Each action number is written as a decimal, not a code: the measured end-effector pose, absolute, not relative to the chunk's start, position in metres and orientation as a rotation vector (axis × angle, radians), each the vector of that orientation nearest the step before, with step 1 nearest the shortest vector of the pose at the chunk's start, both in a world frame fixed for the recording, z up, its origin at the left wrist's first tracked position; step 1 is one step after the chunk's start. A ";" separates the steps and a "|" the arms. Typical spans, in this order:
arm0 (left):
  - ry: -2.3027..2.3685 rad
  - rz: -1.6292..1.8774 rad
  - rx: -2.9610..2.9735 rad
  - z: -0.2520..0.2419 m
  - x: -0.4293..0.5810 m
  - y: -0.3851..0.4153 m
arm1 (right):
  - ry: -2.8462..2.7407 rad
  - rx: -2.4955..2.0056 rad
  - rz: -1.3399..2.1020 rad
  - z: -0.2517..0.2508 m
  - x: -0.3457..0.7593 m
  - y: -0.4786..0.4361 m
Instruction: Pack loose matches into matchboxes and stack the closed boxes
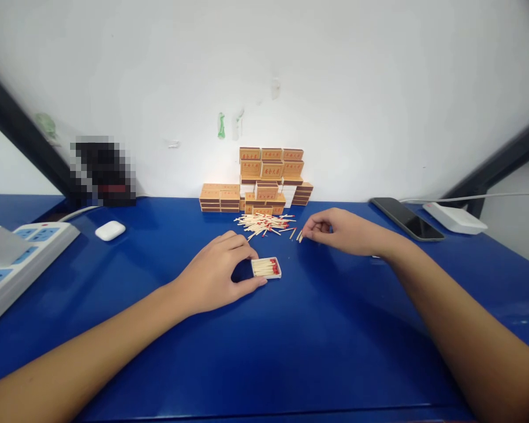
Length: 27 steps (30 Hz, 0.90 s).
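Observation:
A small open matchbox tray [267, 268] with red-tipped matches in it lies on the blue table [291, 341]. My left hand [216, 273] curls round the tray's left end, thumb and forefinger pressed against it. My right hand [339, 231] is beyond and to the right, fingers pinched on a couple of matches [299, 235] at the edge of a loose heap of matches [264, 224]. Behind the heap, orange matchboxes [268, 176] are stacked against the white wall.
A white power strip [13, 258] sits at the left edge, with a white earbud case [110, 230] near it. A dark phone [406, 218] and a white box with a cable [455, 217] lie at the right. A blurred dark object [101, 170] stands at the back left.

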<state>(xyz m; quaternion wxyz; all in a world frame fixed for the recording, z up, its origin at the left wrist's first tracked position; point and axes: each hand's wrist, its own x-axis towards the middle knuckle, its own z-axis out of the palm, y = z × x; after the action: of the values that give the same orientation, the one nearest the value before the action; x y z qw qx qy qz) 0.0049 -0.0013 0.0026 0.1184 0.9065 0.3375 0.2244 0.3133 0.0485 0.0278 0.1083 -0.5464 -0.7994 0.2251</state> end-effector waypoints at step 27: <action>0.983 0.655 2.652 0.002 0.003 -0.001 | -2.513 -1.595 0.503 0.018 0.320 0.052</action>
<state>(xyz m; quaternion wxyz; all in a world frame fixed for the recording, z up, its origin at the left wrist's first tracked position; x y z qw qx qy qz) 0.0032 -0.0011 0.0018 0.1191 0.9070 0.3361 0.2241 0.3196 0.0523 0.0182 0.0614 -0.5275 -0.8308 0.1665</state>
